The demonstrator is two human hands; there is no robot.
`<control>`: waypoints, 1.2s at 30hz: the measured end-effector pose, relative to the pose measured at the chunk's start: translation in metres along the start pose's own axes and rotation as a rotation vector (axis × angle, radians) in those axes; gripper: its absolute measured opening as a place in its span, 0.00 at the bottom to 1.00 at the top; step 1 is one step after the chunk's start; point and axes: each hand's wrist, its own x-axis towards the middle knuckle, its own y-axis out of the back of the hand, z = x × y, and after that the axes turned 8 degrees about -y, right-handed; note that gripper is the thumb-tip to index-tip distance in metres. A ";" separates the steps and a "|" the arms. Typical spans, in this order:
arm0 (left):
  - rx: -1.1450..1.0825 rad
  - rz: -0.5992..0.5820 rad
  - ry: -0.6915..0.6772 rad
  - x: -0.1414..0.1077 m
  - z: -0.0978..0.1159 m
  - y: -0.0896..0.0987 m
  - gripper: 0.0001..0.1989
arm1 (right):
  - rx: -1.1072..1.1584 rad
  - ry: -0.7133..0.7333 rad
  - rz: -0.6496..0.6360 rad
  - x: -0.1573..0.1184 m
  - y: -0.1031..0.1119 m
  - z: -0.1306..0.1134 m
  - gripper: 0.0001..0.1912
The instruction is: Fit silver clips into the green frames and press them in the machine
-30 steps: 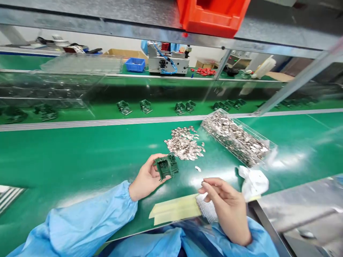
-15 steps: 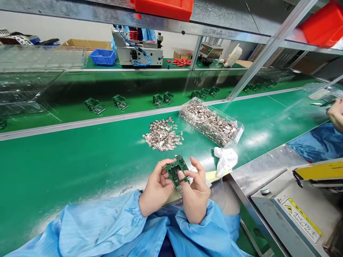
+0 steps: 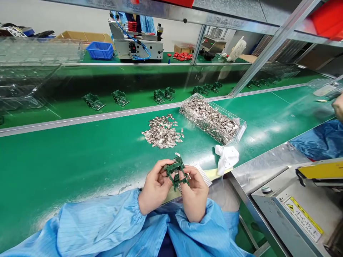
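Left hand point(image 3: 154, 190) and right hand point(image 3: 196, 197) both gripped one green plastic housing point(image 3: 175, 166) near the worktop point(image 3: 80, 160) edge, thumbs inside; work on it judged unfinished | crumpled white cloth point(image 3: 227, 157) limited room rightward, most lay leftward | heap of loose metal pieces point(image 3: 161, 132) and filled clear box point(image 3: 242, 131) remained ahead | similar green housings point(image 3: 120, 97) stood beyond the rail point(image 3: 107, 116)

The table point(image 3: 80, 153) was brightly lit, with glare thrown beside the left sleeve point(image 3: 102, 221). The far strip point(image 3: 139, 96) was partly shaded. The green part point(image 3: 175, 166) was caught fairly sharply; edges were stretched, and the upper-right red bin point(image 3: 327, 21) was blurred.
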 end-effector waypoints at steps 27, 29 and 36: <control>0.097 -0.291 0.036 0.023 -0.047 -0.074 0.19 | -0.227 -0.124 0.184 -0.012 0.082 0.064 0.22; 0.151 -0.299 0.012 0.020 -0.048 -0.070 0.19 | -0.244 -0.099 0.180 -0.014 0.081 0.071 0.22; 0.214 -0.268 -0.010 0.021 -0.049 -0.063 0.19 | -0.404 -0.033 -0.049 -0.012 0.103 0.088 0.25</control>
